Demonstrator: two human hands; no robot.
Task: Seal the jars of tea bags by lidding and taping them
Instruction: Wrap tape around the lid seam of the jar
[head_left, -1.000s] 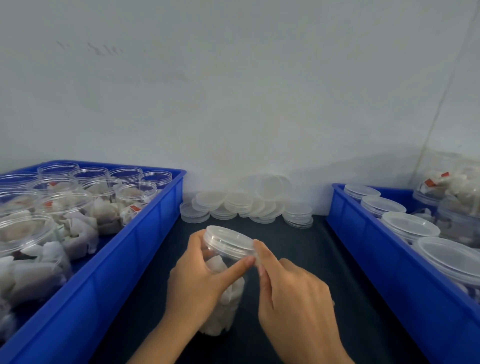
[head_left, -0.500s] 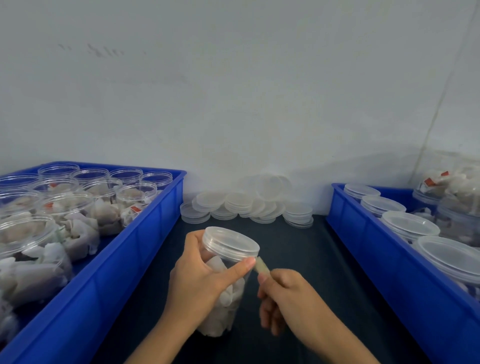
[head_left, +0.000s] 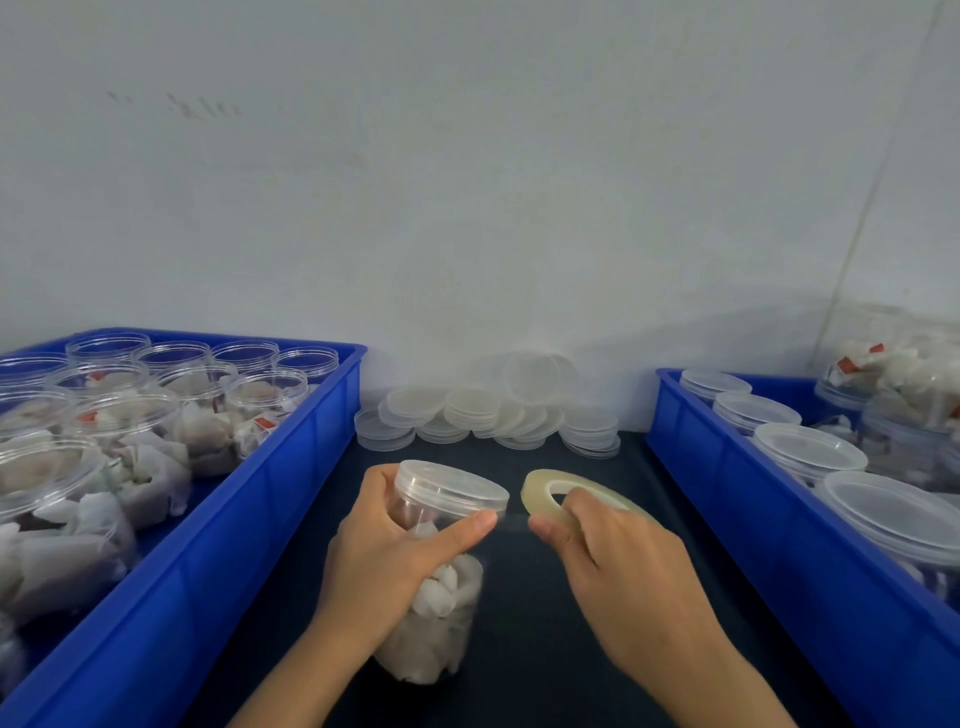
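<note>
Left hand (head_left: 384, 564): wrapped around lidded jar of tea bags (head_left: 434, 571), thumb pressed just under the lid (head_left: 451, 488). Right hand (head_left: 618, 561): gripping tape roll (head_left: 540, 491), thin clear strip stretched from roll to jar rim. Jar: tilted, over dark surface (head_left: 545, 675), between two blue crates (head_left: 218, 545). Left crate: open jars. Right crate (head_left: 753, 519): lidded jars. Spare lids (head_left: 488, 410): stacked against wall.

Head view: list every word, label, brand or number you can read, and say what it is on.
None can be read.
Red tags on tea bags in the left crate: too small and blurred to read.
Faint marks on the wall: smudged, not legible.
Tape roll and jar lid: no print visible.
</note>
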